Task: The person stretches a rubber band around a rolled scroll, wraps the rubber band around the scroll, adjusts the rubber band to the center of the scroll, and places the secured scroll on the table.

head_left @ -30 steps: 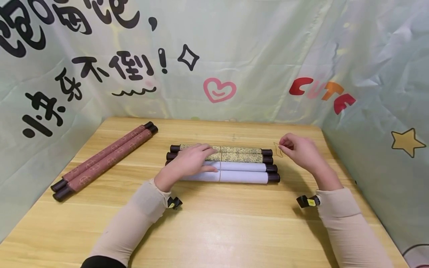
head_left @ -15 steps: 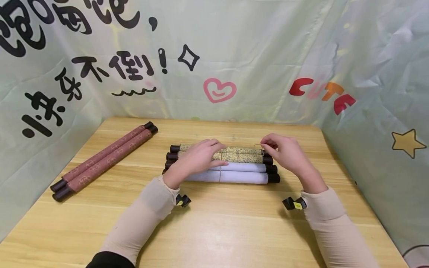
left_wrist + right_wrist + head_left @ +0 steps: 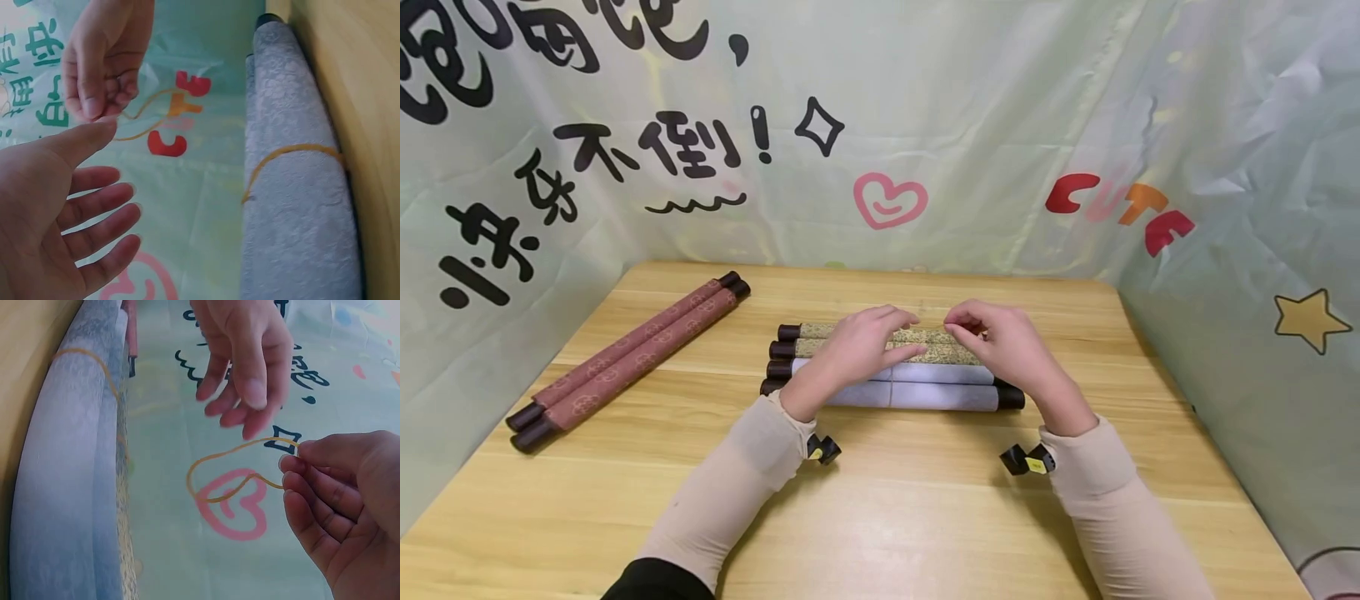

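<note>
My right hand (image 3: 1011, 346) pinches a thin yellow rubber band (image 3: 189, 478), its loop hanging slack from thumb and fingertips in the right wrist view. Facing it, my left hand (image 3: 865, 346) is held with fingers extended and spread, apart from the band. Both hands are above a row of rolled scrolls with dark end knobs. Two yellow patterned scrolls (image 3: 820, 331) lie at the back and two pale white-blue scrolls (image 3: 943, 396) in front. Another rubber band (image 3: 294, 149) runs round the pale scrolls near their middle; its far part is hidden by my left hand.
Two dark-red patterned scrolls (image 3: 642, 360) lie side by side, slanting, on the left of the wooden table (image 3: 910, 517). Printed cloth walls (image 3: 985, 133) enclose the back and sides. A small black camera sits at each wrist.
My right hand has come leftward with the rubber band, from beyond the scrolls' right ends to over the yellow ones. My left hand has shifted slightly right and lifted towards it.
</note>
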The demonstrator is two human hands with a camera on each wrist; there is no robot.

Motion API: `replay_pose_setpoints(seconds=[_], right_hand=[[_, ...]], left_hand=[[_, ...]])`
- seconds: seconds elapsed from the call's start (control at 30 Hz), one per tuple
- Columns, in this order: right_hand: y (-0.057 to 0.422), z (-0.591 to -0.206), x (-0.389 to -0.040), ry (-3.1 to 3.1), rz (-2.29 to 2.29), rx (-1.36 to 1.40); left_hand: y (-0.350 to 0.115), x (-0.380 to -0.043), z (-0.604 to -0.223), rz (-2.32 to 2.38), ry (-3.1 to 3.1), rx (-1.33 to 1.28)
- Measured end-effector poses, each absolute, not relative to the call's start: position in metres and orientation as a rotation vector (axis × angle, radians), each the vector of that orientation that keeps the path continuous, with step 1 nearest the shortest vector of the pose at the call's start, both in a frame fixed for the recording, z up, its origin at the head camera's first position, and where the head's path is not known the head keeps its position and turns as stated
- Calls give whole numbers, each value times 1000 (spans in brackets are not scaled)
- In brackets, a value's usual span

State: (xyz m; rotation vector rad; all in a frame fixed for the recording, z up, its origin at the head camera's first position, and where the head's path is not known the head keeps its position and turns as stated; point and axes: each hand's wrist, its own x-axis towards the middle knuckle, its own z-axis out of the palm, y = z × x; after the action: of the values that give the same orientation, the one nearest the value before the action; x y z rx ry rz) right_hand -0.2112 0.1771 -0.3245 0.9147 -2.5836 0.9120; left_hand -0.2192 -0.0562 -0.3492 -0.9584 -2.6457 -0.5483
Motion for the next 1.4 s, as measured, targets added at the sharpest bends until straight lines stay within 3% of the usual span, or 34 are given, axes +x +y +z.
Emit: replay_pose_setpoints(seconds=[1.1,1.4], right_hand=[[167,-324,-207,-2515,956,994],[168,-321,-205,-2590,1107,898]], left_hand=[[-50,-210,-344,-912,-2499,-973],[-49,-207,-347,-1113,-2523,-917]])
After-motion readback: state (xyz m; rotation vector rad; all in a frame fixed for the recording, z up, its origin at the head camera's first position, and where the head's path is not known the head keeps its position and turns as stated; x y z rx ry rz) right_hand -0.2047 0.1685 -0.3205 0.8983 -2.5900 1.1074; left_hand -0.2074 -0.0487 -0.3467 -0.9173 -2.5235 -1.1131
